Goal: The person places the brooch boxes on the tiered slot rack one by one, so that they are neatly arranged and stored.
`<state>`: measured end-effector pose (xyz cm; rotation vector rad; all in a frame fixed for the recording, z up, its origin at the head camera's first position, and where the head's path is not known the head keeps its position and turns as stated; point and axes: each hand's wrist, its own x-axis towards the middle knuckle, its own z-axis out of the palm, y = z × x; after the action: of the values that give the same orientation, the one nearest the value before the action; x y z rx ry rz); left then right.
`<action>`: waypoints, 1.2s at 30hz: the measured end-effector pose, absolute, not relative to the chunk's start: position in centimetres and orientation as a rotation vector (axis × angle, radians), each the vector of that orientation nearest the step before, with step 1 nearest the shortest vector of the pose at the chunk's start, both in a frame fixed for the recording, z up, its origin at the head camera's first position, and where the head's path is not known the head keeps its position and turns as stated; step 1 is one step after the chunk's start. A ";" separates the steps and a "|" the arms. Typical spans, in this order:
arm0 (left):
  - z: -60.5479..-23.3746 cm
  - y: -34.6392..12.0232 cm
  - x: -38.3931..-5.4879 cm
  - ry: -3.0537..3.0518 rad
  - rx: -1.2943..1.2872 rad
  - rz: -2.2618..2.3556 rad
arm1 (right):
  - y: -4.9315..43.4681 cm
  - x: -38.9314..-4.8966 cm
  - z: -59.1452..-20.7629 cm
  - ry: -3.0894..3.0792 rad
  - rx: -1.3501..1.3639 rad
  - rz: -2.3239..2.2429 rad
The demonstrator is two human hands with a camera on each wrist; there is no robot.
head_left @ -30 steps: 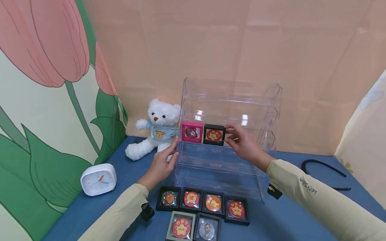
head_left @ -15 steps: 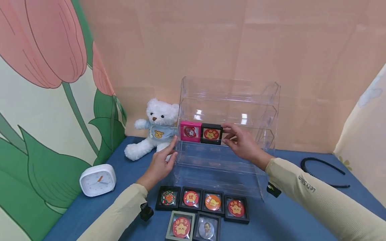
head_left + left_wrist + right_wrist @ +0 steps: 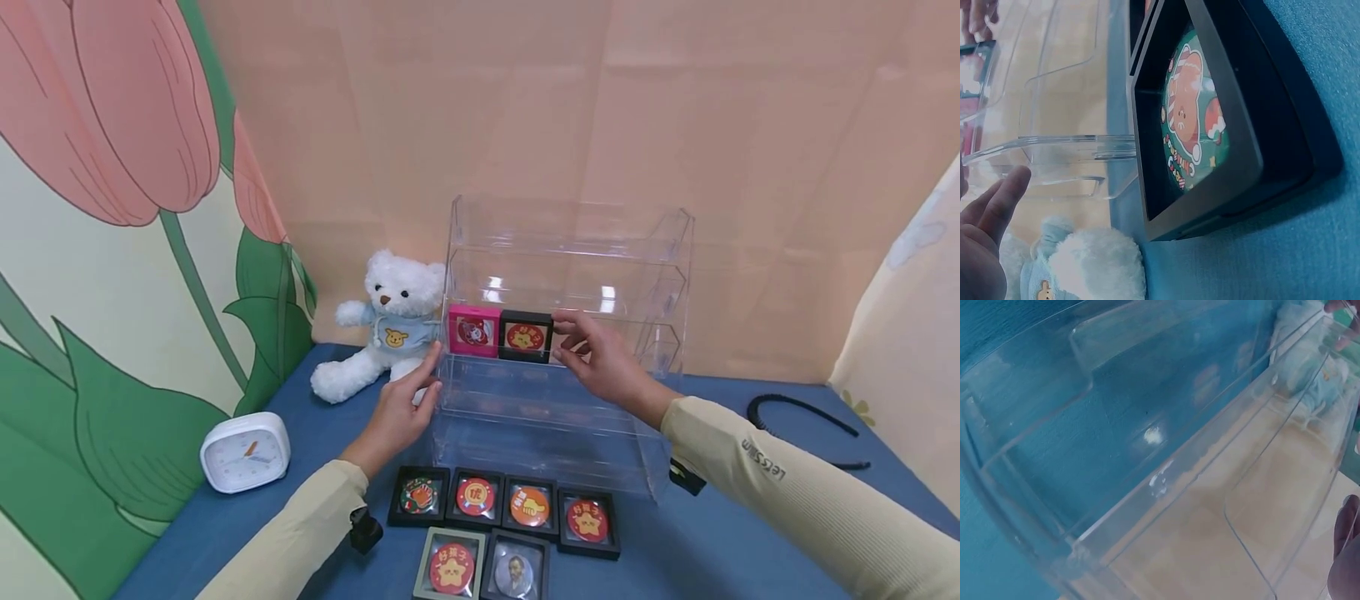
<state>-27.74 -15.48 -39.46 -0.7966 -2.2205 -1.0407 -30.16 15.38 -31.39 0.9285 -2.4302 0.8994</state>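
right hand (image 3: 603,358) touching black 好孩子 frame (image 3: 526,337), can't tell if pinching; left hand (image 3: 396,410) spread against clear rack (image 3: 525,386); right sleeve (image 3: 802,492) says "letsslim"

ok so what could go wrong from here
The right hand is at the edge of the black box in the clear rack; a hard push could jam it against the pink box beside it, or slide the rack toward the teddy bear. The left sleeve, near the boxes on the table, might knock one.
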 end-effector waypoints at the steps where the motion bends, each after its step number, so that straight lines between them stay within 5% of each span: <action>1: -39.5 -15.5 -27.8 -2.218 -0.798 -1.040 | 15.5 -30.1 -31.4 -2.429 0.925 0.888; 10: -39.5 -15.6 -27.9 -2.195 -0.793 -1.041 | 17.4 -28.2 -31.3 -2.402 0.804 0.716; 23: -39.7 -15.5 -27.9 -2.189 -0.808 -1.053 | 20.3 -20.6 -36.3 -2.593 0.981 0.721; 36: -39.4 -15.4 -27.7 -2.204 -0.803 -1.065 | 21.9 -19.1 -40.3 -2.988 1.085 0.907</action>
<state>-27.75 -15.40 -39.42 -0.8027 -2.2039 -1.0653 -19.09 21.93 -40.32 1.0853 -2.9877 0.9074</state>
